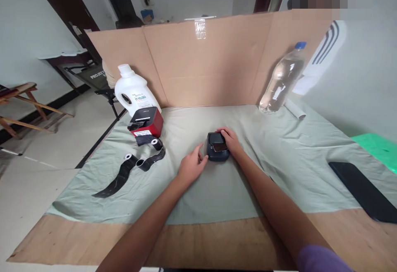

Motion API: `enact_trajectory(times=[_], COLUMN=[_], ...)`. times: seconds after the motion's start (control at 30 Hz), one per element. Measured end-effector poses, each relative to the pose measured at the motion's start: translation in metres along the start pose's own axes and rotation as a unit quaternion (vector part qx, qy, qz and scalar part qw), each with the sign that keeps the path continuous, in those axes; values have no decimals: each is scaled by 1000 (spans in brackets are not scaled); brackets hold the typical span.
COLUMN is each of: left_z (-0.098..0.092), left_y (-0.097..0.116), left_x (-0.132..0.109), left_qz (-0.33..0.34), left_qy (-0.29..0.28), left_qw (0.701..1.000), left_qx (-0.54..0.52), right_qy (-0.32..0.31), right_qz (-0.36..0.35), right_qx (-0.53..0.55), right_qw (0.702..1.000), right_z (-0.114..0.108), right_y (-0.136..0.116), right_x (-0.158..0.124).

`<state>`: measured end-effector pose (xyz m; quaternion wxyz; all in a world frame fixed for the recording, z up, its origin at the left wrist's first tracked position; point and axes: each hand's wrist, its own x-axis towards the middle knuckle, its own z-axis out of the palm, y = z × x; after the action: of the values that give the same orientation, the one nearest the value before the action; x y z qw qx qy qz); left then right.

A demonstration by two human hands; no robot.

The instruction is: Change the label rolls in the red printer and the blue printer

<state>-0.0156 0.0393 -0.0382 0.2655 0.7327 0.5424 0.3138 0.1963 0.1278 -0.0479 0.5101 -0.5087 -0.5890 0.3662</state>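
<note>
A small dark boxy device (218, 156) with rounded corners and a glossy brownish panel on its top rests on the cloth in the middle of the table. My right hand (232, 140) wraps its far right corner, fingers over the back edge and thumb along the side. At the device's left side is my left hand (192, 165), fingers apart and curved toward it; its thumb is close to the lower left corner, and whether it touches I cannot tell. The device's far right edge is hidden by my right hand.
To the left are a red and black printer (151, 123), black ribbon rolls (130, 161) with loose strips, and a white jug (134, 90). A water bottle (282, 81) and a cardboard tube (295, 109) stand and lie at back right. A cardboard screen (204, 65) closes the back; a black slab (362, 189) lies right.
</note>
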Motion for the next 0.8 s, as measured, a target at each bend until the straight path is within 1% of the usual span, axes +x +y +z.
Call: enact_trajectory(times=[0.03,0.1,0.17,0.3,0.5,0.6,0.8], left_z=[1,5,9,14,18,19,18], left_y=[-2,-3,-3,0,5,7,7], left_x=[4,5,0,-10,-17,-19,-18], left_qz=[1,26,43,44,68,67,58], left_qy=[-8,-26,-41,-68,-42,-40,-59], left_qw=[1000,998,995,981,953,954,968], left_qx=[11,41,85,179,293,289,236], right_qy=[1,-5,-15,-17,-11,-10,-12], right_qz=[-2,-4,-3,-2,-12,-18,-16], right_qx=[11,36,59,80,69,59,47], right_qw=[1000,999,998,997,997,998,999], right_z=[0,1,2,5,4,4,4], right_y=[1,2,4,7,8,8,11], right_x=[0,0,-1,0,0,0,1])
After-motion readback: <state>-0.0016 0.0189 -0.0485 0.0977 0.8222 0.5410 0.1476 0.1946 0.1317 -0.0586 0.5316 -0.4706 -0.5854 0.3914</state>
